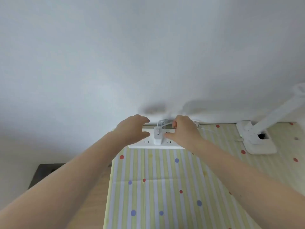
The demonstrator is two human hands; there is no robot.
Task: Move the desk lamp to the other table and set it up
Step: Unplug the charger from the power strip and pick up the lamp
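Observation:
A white power strip (171,145) lies along the far edge of the table by the wall. A white adapter (158,137) is plugged into its middle, with a white cable (163,123) looping up behind it. My left hand (132,130) grips the strip's left end, thumb on its top, fingers curled over the back. My right hand (183,131) pinches the cable just right of the adapter, its thumb lying on the strip. The white desk lamp (257,138) stands at the far right on a square base, its arm leaning up to the right and out of view.
A striped yellow cloth with coloured dots (161,187) covers the table. The white wall (132,55) rises right behind the strip. At the lower left a dark low surface (44,172) shows beyond the table's bare wooden edge (99,195).

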